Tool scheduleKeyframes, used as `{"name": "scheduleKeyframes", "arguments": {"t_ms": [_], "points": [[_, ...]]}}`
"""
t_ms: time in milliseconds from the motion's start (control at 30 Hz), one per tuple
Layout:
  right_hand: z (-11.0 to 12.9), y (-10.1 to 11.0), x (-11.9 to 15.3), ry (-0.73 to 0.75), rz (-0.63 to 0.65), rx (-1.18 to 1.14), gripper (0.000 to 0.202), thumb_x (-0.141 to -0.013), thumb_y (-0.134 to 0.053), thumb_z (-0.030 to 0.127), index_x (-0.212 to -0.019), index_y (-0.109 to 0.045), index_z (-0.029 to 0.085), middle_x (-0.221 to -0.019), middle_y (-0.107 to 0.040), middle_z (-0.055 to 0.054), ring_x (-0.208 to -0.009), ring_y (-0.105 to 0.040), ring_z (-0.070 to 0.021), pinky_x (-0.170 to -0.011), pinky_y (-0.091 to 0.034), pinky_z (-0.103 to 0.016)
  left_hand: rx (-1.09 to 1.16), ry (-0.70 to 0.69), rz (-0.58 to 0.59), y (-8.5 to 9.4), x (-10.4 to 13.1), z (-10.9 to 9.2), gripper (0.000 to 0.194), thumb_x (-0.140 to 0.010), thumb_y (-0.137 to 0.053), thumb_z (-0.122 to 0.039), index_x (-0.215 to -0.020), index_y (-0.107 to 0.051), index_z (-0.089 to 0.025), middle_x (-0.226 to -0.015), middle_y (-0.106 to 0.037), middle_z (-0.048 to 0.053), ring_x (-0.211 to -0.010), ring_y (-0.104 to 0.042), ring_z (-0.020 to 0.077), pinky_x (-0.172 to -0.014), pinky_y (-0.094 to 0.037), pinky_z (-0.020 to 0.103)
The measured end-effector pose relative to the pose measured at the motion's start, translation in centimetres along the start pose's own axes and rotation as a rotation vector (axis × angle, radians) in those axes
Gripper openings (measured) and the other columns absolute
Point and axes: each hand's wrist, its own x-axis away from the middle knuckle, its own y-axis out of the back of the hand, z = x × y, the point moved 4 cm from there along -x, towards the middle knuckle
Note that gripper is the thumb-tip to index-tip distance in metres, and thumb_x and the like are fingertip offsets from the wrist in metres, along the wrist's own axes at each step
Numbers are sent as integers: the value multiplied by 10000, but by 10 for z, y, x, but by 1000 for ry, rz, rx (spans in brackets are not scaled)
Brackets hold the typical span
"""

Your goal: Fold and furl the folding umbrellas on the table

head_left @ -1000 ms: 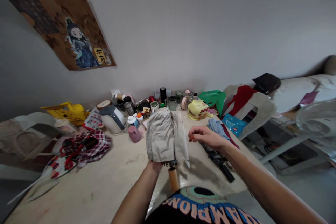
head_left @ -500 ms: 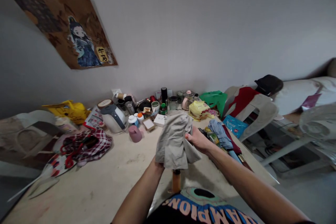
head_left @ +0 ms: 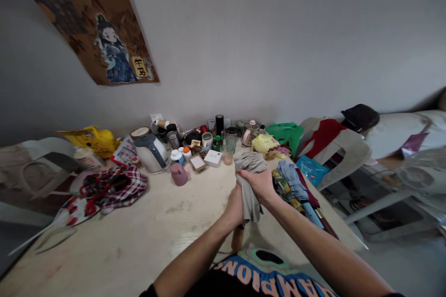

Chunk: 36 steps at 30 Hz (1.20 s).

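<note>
A grey folding umbrella (head_left: 250,204) is upright over the near part of the table, its loose fabric gathered into a narrow bundle. My left hand (head_left: 235,205) is wrapped round the left side of the bundle, low down. My right hand (head_left: 259,183) grips it higher up from the right, thumb across the front. A brown handle (head_left: 237,240) sticks out below the fabric, close to my shirt. To the right lie several folded umbrellas, among them a blue-grey one (head_left: 292,181) and a yellow-green patterned one (head_left: 284,188).
Along the wall stand a kettle (head_left: 151,153), a pink cup (head_left: 179,174), a small white box (head_left: 213,158), a clear glass (head_left: 228,153) and a glass teapot (head_left: 251,133). A checked cloth bundle (head_left: 125,188) lies left. White chairs (head_left: 355,144) flank the table (head_left: 149,241).
The grey fabric, spread loose before, is now squeezed into a narrow bundle. My left hand has come out from under it, and both hands have drawn together around it.
</note>
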Motion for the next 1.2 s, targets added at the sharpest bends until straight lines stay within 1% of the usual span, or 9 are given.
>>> {"name": "scheduleKeyframes", "arguments": {"t_ms": [167,300,467,600,700,833,967,1067,1200], "points": [[19,15,-14,-165,46,-257,505,-492,-861,279,-948,-678,166,-798,-725,-20,-694,-667,-204,-726,-555,-368,296,-18,307,8,15,-19,891,-522,-846,-300,-1322,-475,-165,-1208,-635,112,-1063,-615,253,-950,-472,364],[24,22,-18,-238,62,-399,564,-473,-857,273,-996,-661,200,-810,-727,-10,-739,-688,-237,-699,-580,-375,520,266,483,-2,27,9,640,-453,-860,-476,-925,-644,-101,-741,-682,73,-628,-640,179,-582,-494,279],[10,26,-23,-234,13,-362,555,-485,-850,324,-984,-647,190,-854,-730,-36,-870,-691,-277,-766,-576,-402,382,327,310,-15,24,23,410,-542,-793,-442,-690,-559,-140,-500,-507,-43,-382,-397,57,-397,-339,202],[-7,29,-23,-237,-182,-185,486,-583,-784,452,-949,-640,167,-938,-724,-62,-847,-679,-230,-776,-559,-355,-77,97,122,-17,13,4,181,-681,-672,-252,-817,-609,-149,-698,-623,19,-594,-565,141,-598,-491,276],[-14,25,-17,-241,-272,-117,469,-636,-740,485,-962,-626,168,-976,-713,-67,-856,-670,-203,-760,-555,-313,-418,-33,25,-20,10,-4,505,-644,-640,-99,-1144,-581,-146,-1066,-662,110,-959,-633,248,-875,-493,351],[-12,18,-13,-216,-241,-205,565,-554,-825,358,-1041,-597,185,-944,-715,-45,-768,-674,-197,-676,-567,-317,-644,89,-27,-23,14,-3,862,-682,-595,-60,-1473,-253,-60,-1285,-526,279,-1093,-603,356,-952,-448,456],[-7,26,-17,-217,-165,-283,594,-505,-851,244,-1050,-621,186,-910,-725,-27,-742,-681,-197,-704,-574,-332,-509,-44,42,-22,17,-7,976,-686,-648,-131,-1512,-131,-84,-1411,-431,277,-1267,-481,377,-1044,-377,476],[-5,37,-18,-210,-106,-342,556,-533,-852,258,-1042,-643,188,-902,-738,-37,-792,-698,-236,-734,-585,-376,-257,43,95,-10,16,-3,1030,-668,-731,-286,-1495,-140,-122,-1358,-486,228,-1185,-545,320,-968,-448,443],[-7,44,-14,-255,-84,-383,589,-532,-863,277,-1072,-645,188,-885,-747,-40,-875,-705,-279,-750,-594,-411,-173,48,-99,12,18,-15,785,-721,-699,-370,-1380,-342,-131,-1311,-489,201,-1118,-550,275,-856,-490,387]]}}
